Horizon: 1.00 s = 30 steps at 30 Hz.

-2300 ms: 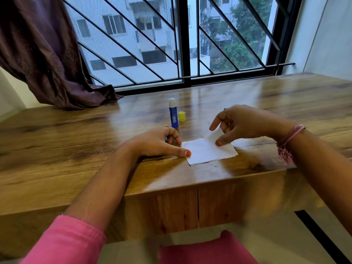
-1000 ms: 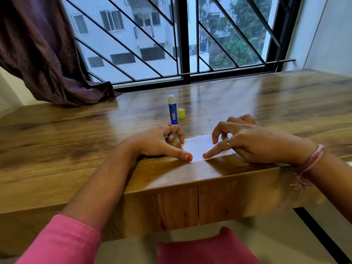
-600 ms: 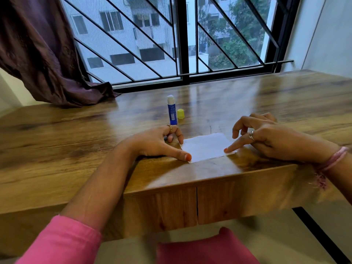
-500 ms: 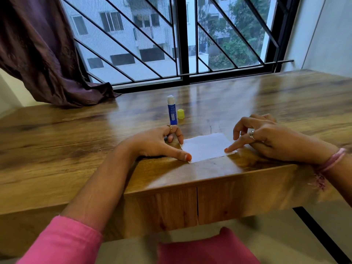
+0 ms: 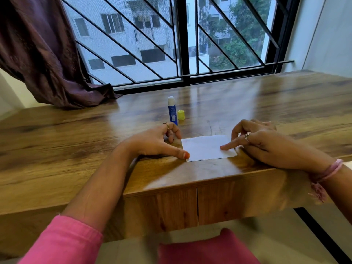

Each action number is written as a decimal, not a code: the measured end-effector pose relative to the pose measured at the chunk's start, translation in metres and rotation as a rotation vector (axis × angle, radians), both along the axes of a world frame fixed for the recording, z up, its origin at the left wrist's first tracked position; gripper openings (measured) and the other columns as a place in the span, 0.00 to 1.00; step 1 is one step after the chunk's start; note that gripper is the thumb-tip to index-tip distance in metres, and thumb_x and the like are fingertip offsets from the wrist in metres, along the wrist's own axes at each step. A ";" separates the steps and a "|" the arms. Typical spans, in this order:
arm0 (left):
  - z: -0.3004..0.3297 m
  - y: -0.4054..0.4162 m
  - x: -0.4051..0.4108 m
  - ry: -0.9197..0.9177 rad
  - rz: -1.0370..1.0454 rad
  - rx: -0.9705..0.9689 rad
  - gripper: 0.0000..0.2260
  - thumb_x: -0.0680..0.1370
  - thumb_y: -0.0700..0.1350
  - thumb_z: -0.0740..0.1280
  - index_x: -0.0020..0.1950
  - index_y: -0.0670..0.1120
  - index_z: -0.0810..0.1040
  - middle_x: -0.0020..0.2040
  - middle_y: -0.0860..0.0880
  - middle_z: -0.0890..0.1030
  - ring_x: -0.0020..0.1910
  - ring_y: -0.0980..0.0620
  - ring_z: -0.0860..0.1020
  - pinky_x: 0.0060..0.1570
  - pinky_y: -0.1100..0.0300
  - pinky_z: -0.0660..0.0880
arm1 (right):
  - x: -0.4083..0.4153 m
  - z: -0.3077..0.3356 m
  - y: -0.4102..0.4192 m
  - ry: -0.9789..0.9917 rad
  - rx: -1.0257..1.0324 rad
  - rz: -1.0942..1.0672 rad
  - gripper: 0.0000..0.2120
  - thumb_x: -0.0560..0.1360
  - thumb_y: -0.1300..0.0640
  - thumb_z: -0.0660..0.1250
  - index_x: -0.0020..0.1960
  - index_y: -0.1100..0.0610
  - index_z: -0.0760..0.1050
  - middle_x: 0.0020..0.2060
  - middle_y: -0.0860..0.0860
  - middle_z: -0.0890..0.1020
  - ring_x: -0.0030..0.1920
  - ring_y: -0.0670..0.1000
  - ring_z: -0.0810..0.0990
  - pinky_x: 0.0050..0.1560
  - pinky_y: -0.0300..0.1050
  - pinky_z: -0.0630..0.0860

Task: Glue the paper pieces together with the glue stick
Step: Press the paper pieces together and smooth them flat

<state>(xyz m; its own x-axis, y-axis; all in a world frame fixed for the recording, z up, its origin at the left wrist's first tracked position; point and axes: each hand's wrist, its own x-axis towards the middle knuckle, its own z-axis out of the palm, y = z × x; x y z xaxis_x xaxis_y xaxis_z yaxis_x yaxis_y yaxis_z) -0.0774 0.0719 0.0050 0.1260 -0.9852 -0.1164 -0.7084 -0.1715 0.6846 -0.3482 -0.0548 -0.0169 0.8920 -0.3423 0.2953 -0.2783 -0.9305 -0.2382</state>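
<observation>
Currently: wooden tabletop (image 5: pixel 247 103) under barred window (image 5: pixel 182 40), curtain (image 5: pixel 42 54) at far-left corner.
L hand (image 5: pixel 154 141) thumb and R hand (image 5: pixel 266 143) forefinger press paper (image 5: pixel 205 147) near front edge, gripping nothing.

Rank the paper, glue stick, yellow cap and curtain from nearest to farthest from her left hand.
From the left hand:
1. Paper, touching its thumb, to the right.
2. Glue stick, just behind the fingers.
3. Yellow cap, right of the stick.
4. Curtain, far back left.

Fingertips of both hands on paper (image 5: pixel 206 147)
</observation>
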 end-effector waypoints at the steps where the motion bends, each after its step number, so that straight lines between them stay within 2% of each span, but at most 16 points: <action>1: 0.000 0.000 0.001 -0.005 0.003 -0.002 0.26 0.60 0.57 0.79 0.54 0.53 0.74 0.42 0.52 0.74 0.40 0.55 0.71 0.42 0.55 0.73 | -0.001 0.001 0.003 -0.003 0.016 0.005 0.22 0.74 0.54 0.57 0.57 0.28 0.71 0.51 0.34 0.71 0.54 0.41 0.69 0.62 0.56 0.62; 3: 0.000 -0.001 0.003 0.001 0.017 -0.005 0.23 0.63 0.54 0.78 0.54 0.52 0.74 0.42 0.52 0.74 0.38 0.56 0.71 0.40 0.60 0.70 | -0.001 0.003 0.011 -0.013 0.056 0.028 0.19 0.74 0.50 0.56 0.56 0.28 0.72 0.49 0.34 0.71 0.53 0.40 0.70 0.60 0.52 0.63; 6: -0.001 -0.004 0.006 0.050 0.057 -0.024 0.19 0.67 0.50 0.77 0.53 0.50 0.75 0.42 0.52 0.75 0.38 0.56 0.72 0.39 0.62 0.70 | -0.001 0.000 0.020 -0.034 0.124 0.055 0.18 0.73 0.43 0.53 0.56 0.30 0.75 0.48 0.35 0.71 0.51 0.38 0.70 0.56 0.47 0.63; 9: -0.003 -0.006 0.007 0.086 0.098 -0.058 0.17 0.69 0.48 0.76 0.53 0.49 0.75 0.42 0.51 0.75 0.37 0.56 0.72 0.38 0.63 0.70 | 0.000 -0.003 0.024 -0.044 0.129 0.068 0.18 0.74 0.42 0.52 0.57 0.31 0.75 0.46 0.35 0.70 0.50 0.38 0.71 0.54 0.45 0.62; 12: -0.004 -0.007 0.006 0.035 0.106 -0.173 0.12 0.72 0.46 0.73 0.53 0.50 0.74 0.39 0.52 0.74 0.33 0.62 0.71 0.35 0.68 0.71 | 0.001 -0.005 0.025 -0.134 0.199 0.041 0.17 0.73 0.47 0.57 0.56 0.32 0.76 0.45 0.37 0.72 0.47 0.42 0.75 0.51 0.44 0.67; 15: -0.004 -0.002 -0.002 -0.156 0.104 -0.390 0.07 0.77 0.45 0.68 0.54 0.49 0.74 0.36 0.51 0.72 0.28 0.63 0.69 0.31 0.73 0.68 | -0.002 -0.004 0.020 -0.282 0.324 -0.010 0.17 0.75 0.58 0.62 0.54 0.37 0.79 0.42 0.42 0.74 0.37 0.44 0.78 0.41 0.34 0.71; 17: -0.001 0.006 -0.011 -0.229 0.033 -0.507 0.05 0.78 0.43 0.65 0.54 0.48 0.75 0.35 0.49 0.72 0.28 0.60 0.68 0.30 0.72 0.66 | -0.007 -0.002 0.019 -0.255 0.321 -0.021 0.19 0.77 0.63 0.63 0.55 0.38 0.78 0.40 0.45 0.75 0.37 0.41 0.78 0.38 0.30 0.69; 19: -0.001 0.015 -0.022 -0.245 -0.101 -0.572 0.06 0.79 0.42 0.64 0.54 0.47 0.77 0.31 0.50 0.71 0.26 0.58 0.67 0.29 0.71 0.63 | -0.011 0.000 0.019 -0.121 0.248 -0.031 0.19 0.78 0.58 0.62 0.58 0.34 0.74 0.42 0.39 0.74 0.42 0.40 0.76 0.41 0.34 0.68; 21: -0.007 0.024 -0.036 -0.301 -0.204 -0.576 0.08 0.78 0.44 0.63 0.56 0.48 0.78 0.28 0.54 0.69 0.25 0.58 0.68 0.30 0.71 0.63 | -0.014 0.000 0.020 -0.029 0.216 -0.028 0.17 0.79 0.53 0.60 0.61 0.32 0.72 0.43 0.32 0.71 0.46 0.38 0.73 0.45 0.37 0.67; 25: -0.015 0.040 -0.062 -0.479 -0.278 -0.495 0.20 0.74 0.58 0.57 0.62 0.54 0.76 0.25 0.53 0.71 0.28 0.54 0.72 0.30 0.69 0.66 | -0.013 0.002 0.026 0.035 0.205 0.002 0.18 0.78 0.46 0.55 0.63 0.27 0.67 0.43 0.38 0.71 0.48 0.36 0.71 0.53 0.41 0.62; 27: -0.017 0.046 -0.066 -0.551 -0.239 -0.491 0.24 0.73 0.62 0.55 0.64 0.55 0.74 0.25 0.52 0.71 0.28 0.53 0.72 0.29 0.69 0.64 | -0.010 0.005 0.030 0.060 0.204 0.026 0.18 0.78 0.48 0.54 0.63 0.28 0.67 0.43 0.40 0.71 0.48 0.35 0.70 0.54 0.41 0.60; 30: -0.020 0.051 -0.067 -0.662 -0.195 -0.506 0.27 0.72 0.68 0.54 0.65 0.56 0.73 0.24 0.53 0.71 0.24 0.57 0.70 0.27 0.67 0.65 | -0.001 0.008 0.036 0.109 0.172 0.046 0.19 0.81 0.52 0.55 0.64 0.29 0.67 0.44 0.43 0.72 0.48 0.34 0.70 0.52 0.37 0.60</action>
<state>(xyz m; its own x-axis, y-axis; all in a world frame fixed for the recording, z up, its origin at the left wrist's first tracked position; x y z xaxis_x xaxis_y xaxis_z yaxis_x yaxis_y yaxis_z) -0.1440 0.1226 -0.0150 -0.1645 -0.9096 0.3815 -0.9744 0.2099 0.0804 -0.3496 -0.0186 -0.0094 0.9313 -0.3375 0.1370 -0.2692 -0.8911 -0.3654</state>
